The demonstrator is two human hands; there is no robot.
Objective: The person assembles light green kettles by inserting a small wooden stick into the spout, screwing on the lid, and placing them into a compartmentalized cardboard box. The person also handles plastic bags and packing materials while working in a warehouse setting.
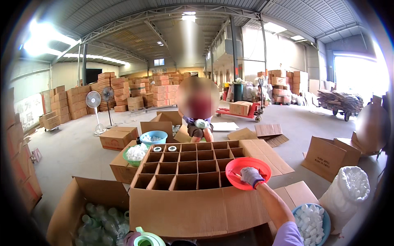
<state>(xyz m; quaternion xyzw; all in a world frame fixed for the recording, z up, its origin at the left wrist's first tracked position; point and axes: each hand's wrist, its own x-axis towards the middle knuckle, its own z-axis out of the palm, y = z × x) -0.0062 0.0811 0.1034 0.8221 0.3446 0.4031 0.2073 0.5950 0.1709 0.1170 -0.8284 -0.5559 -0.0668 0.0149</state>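
Observation:
My right hand [251, 176], in a grey glove with a purple cuff, reaches into a red plastic basin [267, 163]. Its fingers are bunched together, and whatever they hold is hidden. Thin reddish-brown pieces lie in the basin beside them. The basin rests on the right end of a large open cardboard box [193, 209] divided into rows of cells. Two round white-rimmed tops [172, 149] show in cells of its far left part. At the lower edge stands a pale green plastic container [148, 238], next to a mauve object I cannot make out. My left hand is not in view.
Clear bottles [102, 223] fill a carton at left. A blue basin of white caps [310, 223] and a white sack [344, 197] stand at right. Opposite sits a co-worker holding a pale object [200, 124]. Beyond are fans [93, 99], a red pallet truck [256, 110] and stacked cartons.

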